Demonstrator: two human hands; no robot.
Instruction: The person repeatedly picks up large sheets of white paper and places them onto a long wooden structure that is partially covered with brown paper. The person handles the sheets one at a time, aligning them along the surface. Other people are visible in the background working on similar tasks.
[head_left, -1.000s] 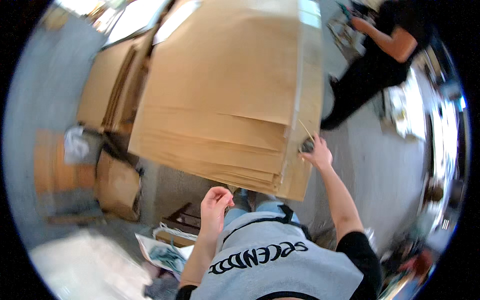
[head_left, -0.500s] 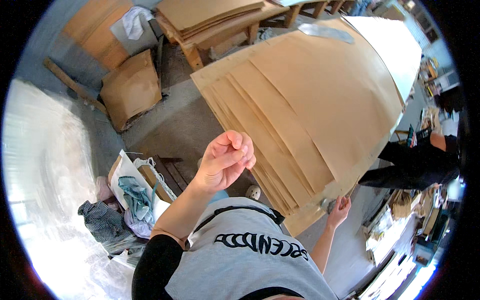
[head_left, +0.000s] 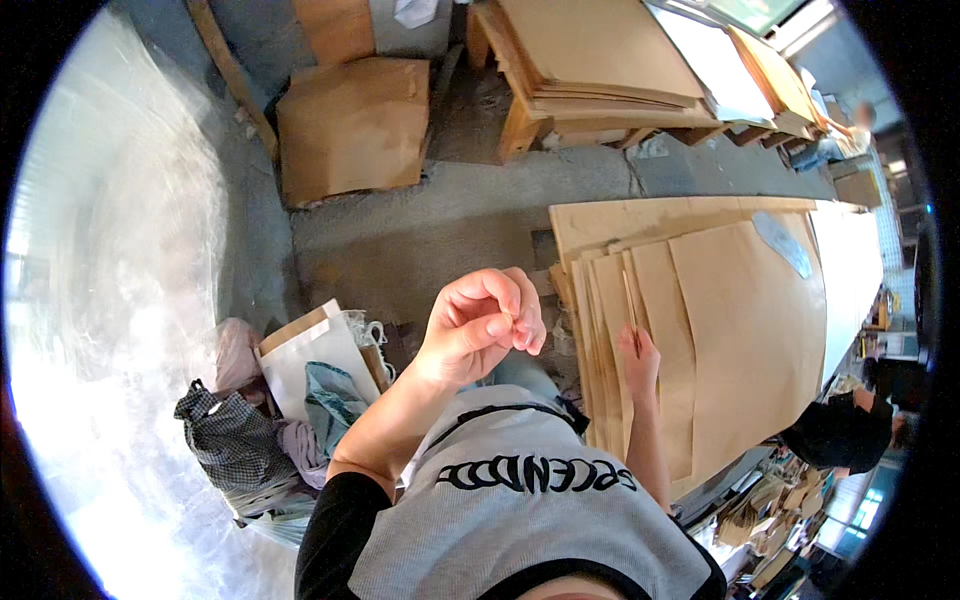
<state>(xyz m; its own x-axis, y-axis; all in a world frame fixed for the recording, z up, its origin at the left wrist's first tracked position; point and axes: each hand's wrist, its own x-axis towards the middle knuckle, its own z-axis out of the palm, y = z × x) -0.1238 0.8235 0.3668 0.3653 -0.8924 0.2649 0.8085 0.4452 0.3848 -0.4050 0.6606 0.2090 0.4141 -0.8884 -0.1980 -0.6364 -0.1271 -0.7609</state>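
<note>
My left hand [head_left: 484, 325] is raised in front of my body, thumb and fingertips pinched together. What they hold, if anything, is too small to make out. My right hand [head_left: 641, 362] is closed around a thin brown stick [head_left: 629, 298], which points away from me over the near left part of the table. Beneath it lie large brown paper sheets [head_left: 750, 320], overlapping in steps along their left side. A pale bluish, flat piece [head_left: 781, 244] rests on the top sheet.
Another table [head_left: 515, 133] with stacked brown sheets [head_left: 600, 45] stands at the back. A brown board [head_left: 355, 130] leans at the far left. Cloths and a checked bag [head_left: 235, 440] are piled at my left. People are at the far right [head_left: 845, 430] and back right [head_left: 850, 135].
My view has turned, so the sheets sit farther right. My right hand has come from the table's near corner to over the stepped sheets with the stick. My left hand stays pinched.
</note>
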